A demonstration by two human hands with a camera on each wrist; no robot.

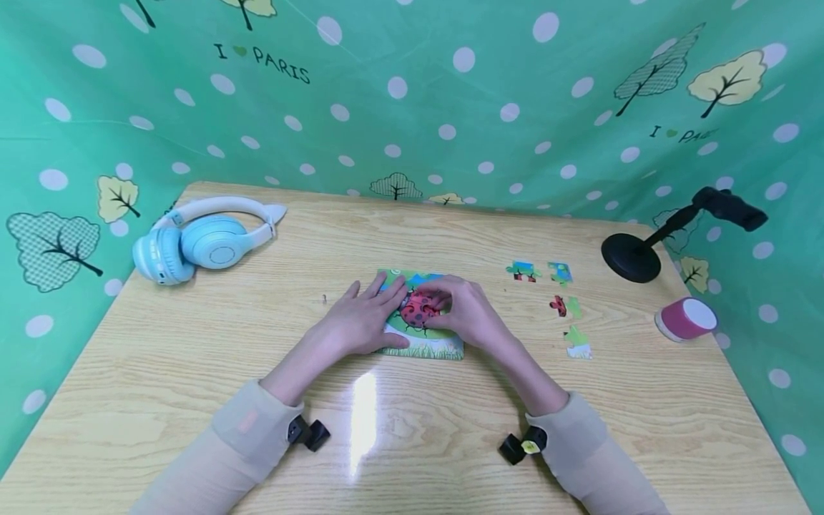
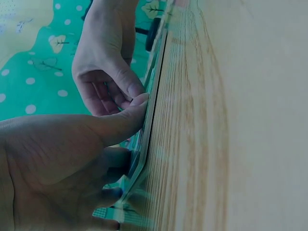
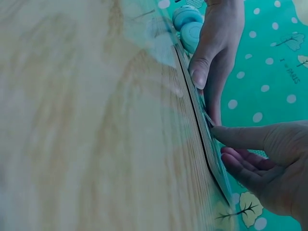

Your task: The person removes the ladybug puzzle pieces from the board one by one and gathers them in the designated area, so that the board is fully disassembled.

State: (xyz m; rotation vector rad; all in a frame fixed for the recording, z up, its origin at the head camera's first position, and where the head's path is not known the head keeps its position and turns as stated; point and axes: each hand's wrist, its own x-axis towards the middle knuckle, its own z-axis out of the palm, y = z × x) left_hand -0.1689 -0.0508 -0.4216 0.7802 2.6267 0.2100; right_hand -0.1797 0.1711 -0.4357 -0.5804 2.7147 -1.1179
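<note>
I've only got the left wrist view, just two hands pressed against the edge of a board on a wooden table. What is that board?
Observer: A ladybird puzzle board; the left hand lies flat on it and the right hand presses at the red ladybird.
Operator: Any pieces off the board?
Observer: Yes, loose pieces lie on the table right of the board.
Operator: Anything on the left?
Observer: Blue headphones sit at the far left corner.

blue headphones (image 1: pixel 193 247), blk stand (image 1: pixel 634 256), pink cup (image 1: pixel 686 319)
</note>
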